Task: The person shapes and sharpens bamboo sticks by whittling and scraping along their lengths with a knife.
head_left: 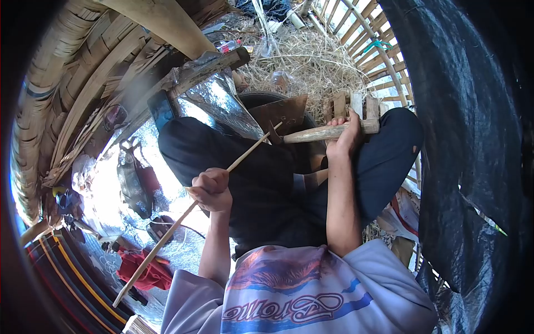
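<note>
My left hand [212, 190] is closed in a fist around a long thin wooden stick [158, 246]. The stick runs slantwise from the lower left up to between my knees. My right hand [345, 137] is wrapped around the thick, pale wooden handle of a knife [314, 134]. Its short dark blade [275, 132] points left and meets or crosses the stick near its upper end; I cannot tell whether they touch. Both hands are above my lap, over my crossed legs in dark trousers.
Dry straw and shavings [311, 61] cover the floor ahead. A dark basin [256, 99] with a brown board [283, 111] stands before my knees. Woven bamboo [47, 94] curves along the left, black plastic sheeting [467, 111] hangs right. A red cloth [143, 270] lies lower left.
</note>
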`<state>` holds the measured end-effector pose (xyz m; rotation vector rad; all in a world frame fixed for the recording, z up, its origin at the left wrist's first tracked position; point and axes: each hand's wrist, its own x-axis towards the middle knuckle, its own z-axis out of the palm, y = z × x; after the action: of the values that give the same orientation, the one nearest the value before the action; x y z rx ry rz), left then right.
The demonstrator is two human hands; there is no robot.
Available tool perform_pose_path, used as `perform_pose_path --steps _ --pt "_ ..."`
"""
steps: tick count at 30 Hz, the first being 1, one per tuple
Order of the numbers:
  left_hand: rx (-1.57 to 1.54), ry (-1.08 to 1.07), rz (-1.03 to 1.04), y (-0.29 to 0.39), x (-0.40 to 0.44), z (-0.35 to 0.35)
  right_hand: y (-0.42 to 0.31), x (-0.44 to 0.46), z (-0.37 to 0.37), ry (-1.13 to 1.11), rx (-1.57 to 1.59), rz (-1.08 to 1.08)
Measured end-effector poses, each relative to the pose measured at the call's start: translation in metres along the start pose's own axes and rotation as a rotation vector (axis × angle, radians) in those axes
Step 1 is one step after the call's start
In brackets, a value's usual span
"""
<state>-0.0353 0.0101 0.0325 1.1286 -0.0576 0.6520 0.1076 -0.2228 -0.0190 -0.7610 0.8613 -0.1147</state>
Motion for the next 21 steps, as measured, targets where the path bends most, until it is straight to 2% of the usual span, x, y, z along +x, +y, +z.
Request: perform_pose_path --steps 5,8,10,11,13,14,16,18,21 --pt "0.043 0.034 -0.002 -0.001 0.006 0.003 -0.008 -0.009 -0.001 -0.065 -0.068 -0.039" --pt "0.047 0.026 -0.011 -0.003 0.009 0.004 -0.010 -0.013 -0.003 -0.151 -0.157 -0.177" --pt "0.037 0.028 -0.014 -0.003 0.013 0.004 -0.011 -0.023 0.003 -0.286 -0.048 -0.340" --pt "0.037 0.019 -0.016 -0.004 0.014 0.001 -0.013 -0.029 0.005 -0.280 -0.041 -0.342" --pt "-0.053 0.053 -0.003 -0.008 0.019 -0.003 -0.016 -0.045 0.008 -0.512 0.004 -0.389" --pt "-0.053 0.046 -0.004 -0.009 0.021 -0.004 -0.015 -0.050 0.007 -0.508 0.009 -0.391" --pt "-0.002 0.137 -0.024 -0.010 0.028 -0.002 -0.011 -0.066 0.009 -0.738 0.010 -0.388" --pt "0.005 0.146 -0.042 -0.011 0.040 0.001 -0.015 -0.096 0.017 -0.835 0.004 -0.407" --pt "0.010 0.226 -0.073 -0.014 0.053 0.004 -0.031 -0.138 0.026 -1.096 0.044 -0.519"
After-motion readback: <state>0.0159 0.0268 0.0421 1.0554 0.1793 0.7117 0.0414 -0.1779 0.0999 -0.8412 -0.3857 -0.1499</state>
